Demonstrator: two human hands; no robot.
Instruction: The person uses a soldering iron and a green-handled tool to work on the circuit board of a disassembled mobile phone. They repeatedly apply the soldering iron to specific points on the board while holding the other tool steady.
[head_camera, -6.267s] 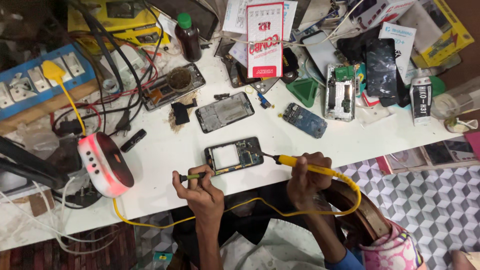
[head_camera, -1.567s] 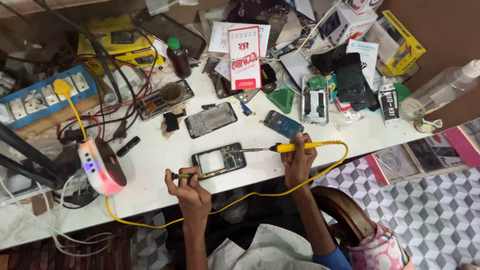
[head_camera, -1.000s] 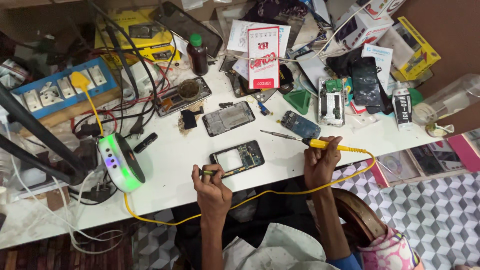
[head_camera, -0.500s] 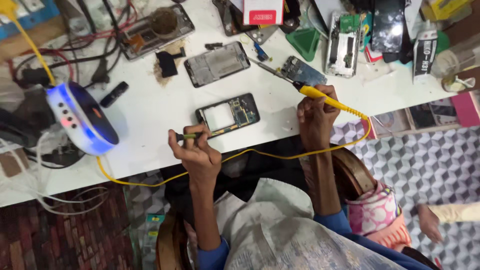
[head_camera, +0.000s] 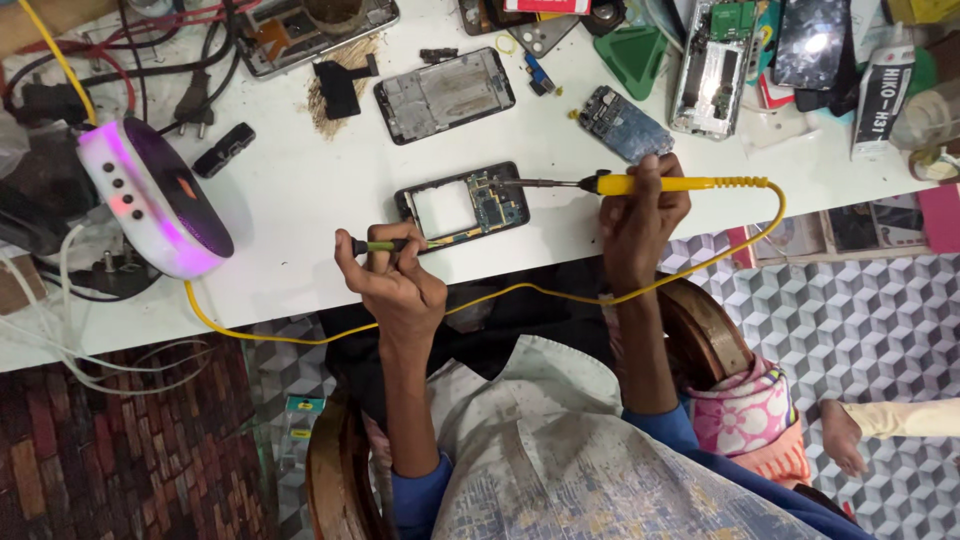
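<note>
Now the right hand (head_camera: 640, 215) grips a yellow-handled soldering iron (head_camera: 640, 184), tip on the opened black phone frame (head_camera: 462, 206) lying flat near the white table's (head_camera: 300, 190) front edge. The left hand (head_camera: 392, 280) pinches green-handled tweezers (head_camera: 395, 245) against it. The exposed board looks light and fragile, best steadied by its rim.

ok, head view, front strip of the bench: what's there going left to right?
Round white lamp glowing pink → left hand gripping a green-handled tool → opened black phone frame with exposed circuit board → right hand holding a yellow-handled soldering iron.
</note>
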